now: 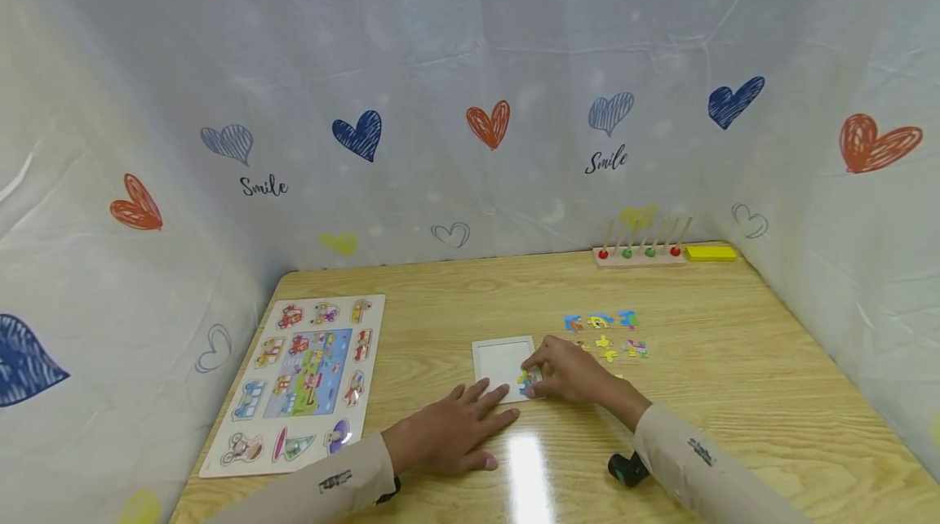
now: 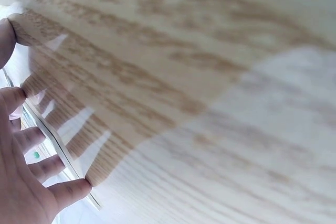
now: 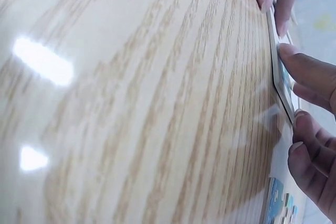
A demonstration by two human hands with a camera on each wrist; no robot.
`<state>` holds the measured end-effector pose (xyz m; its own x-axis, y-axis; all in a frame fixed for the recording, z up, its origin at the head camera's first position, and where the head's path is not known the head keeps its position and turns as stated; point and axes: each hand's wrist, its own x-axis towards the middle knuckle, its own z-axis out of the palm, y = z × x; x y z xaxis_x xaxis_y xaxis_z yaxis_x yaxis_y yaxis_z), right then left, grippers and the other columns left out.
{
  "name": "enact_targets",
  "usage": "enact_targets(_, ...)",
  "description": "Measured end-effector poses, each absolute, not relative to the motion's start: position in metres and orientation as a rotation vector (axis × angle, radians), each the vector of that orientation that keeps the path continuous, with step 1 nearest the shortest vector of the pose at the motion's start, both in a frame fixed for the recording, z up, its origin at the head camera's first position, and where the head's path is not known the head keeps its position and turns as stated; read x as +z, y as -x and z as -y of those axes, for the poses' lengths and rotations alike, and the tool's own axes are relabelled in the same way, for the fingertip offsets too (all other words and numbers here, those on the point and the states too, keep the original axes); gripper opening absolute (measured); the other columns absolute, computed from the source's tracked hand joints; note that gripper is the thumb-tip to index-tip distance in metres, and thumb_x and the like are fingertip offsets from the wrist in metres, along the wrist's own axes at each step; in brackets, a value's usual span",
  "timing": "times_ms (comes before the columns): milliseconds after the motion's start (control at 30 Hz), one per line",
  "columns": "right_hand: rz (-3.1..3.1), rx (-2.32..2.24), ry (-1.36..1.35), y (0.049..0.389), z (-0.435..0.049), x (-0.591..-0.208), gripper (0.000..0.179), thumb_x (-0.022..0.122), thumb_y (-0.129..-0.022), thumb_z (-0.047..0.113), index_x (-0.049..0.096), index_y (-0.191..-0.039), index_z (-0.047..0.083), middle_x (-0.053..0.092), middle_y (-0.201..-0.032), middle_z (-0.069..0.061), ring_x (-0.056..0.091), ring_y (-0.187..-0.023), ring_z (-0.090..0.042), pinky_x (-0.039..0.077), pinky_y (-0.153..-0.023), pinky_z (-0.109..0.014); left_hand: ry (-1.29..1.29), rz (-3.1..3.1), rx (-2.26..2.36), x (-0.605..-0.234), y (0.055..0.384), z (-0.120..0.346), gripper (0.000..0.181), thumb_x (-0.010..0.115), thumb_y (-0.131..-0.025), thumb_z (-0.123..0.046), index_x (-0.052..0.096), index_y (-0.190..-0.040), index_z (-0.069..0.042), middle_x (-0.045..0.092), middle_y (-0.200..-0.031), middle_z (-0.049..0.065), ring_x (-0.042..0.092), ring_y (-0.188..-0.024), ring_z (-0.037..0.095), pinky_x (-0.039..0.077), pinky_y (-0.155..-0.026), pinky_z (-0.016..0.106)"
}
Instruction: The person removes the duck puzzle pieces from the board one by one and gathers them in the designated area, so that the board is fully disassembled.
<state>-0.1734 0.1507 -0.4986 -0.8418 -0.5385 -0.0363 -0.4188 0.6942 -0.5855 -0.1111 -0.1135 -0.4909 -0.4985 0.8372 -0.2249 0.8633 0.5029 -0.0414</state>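
Note:
A white square puzzle frame point(image 1: 502, 342) lies flat on the table, with a few colourful jigsaw pieces point(image 1: 525, 381) in its near right corner. My right hand point(image 1: 569, 370) pinches a puzzle piece there between thumb and fingers; the hand partly hides it. In the right wrist view the thumb point(image 3: 310, 71) is over the frame and curled fingers are by its outer edge. My left hand point(image 1: 454, 430) lies flat with fingers spread, fingertips on the frame's near edge. The left wrist view shows those fingers point(image 2: 47, 169) along the frame's rim.
Loose jigsaw pieces point(image 1: 604, 342) lie in rough rows right of the frame. A vehicle peg puzzle board point(image 1: 373, 328) lies at the left. At the back right stand a wooden peg stand point(image 1: 639, 259) with beads and a yellow block point(image 1: 710, 253). A dark object point(image 1: 627, 469) sits near my right forearm.

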Motion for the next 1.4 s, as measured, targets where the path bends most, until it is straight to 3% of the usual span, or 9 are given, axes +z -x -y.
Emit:
enact_targets(567,-2.641,-0.865,0.812,0.1753,-0.1464,-0.4985,0.033,0.083,-0.082,0.03,0.064,-0.104,0.015,0.059,-0.102,0.003,0.055,-0.094,-0.012,0.05,-0.083,-0.035,-1.456,-2.564,-0.233,-0.4897,0.1109,0.1137,0.069,0.027,-0.103,-0.064,0.021,-0.162,-0.028,0.021,-0.168,0.009,0.029,-0.15,0.038,0.041,-0.112,0.05)
enact_targets(1133,-2.392,-1.097,0.946,0.1763,-0.1502,-0.4998,0.017,0.066,-0.098,0.011,0.06,-0.114,0.012,0.063,-0.097,-0.001,0.058,-0.077,-0.007,0.051,-0.067,-0.024,-1.448,-2.558,-0.246,-0.4934,0.1113,0.1135,0.069,0.023,-0.103,-0.064,0.019,-0.162,-0.029,0.019,-0.168,0.008,0.028,-0.151,0.037,0.04,-0.113,0.048)
enact_targets(1267,-2.343,-1.137,0.953,0.1766,-0.1519,-0.4974,0.018,0.064,-0.1,0.012,0.06,-0.117,0.011,0.064,-0.097,-0.003,0.06,-0.069,-0.008,0.052,-0.063,-0.024,-1.441,-2.558,-0.241,-0.4941,0.1114,0.1136,0.069,0.023,-0.103,-0.064,0.018,-0.162,-0.029,0.019,-0.168,0.007,0.028,-0.151,0.037,0.04,-0.114,0.048)
enact_targets(1400,-2.347,-1.134,0.912,0.177,-0.1545,-0.4953,0.02,0.063,-0.101,0.016,0.061,-0.12,0.011,0.064,-0.097,-0.001,0.061,-0.073,-0.009,0.052,-0.066,-0.025,-1.441,-2.559,-0.237,-0.4942,0.1112,0.1137,0.069,0.023,-0.103,-0.064,0.019,-0.162,-0.028,0.019,-0.168,0.008,0.028,-0.151,0.037,0.04,-0.113,0.048)
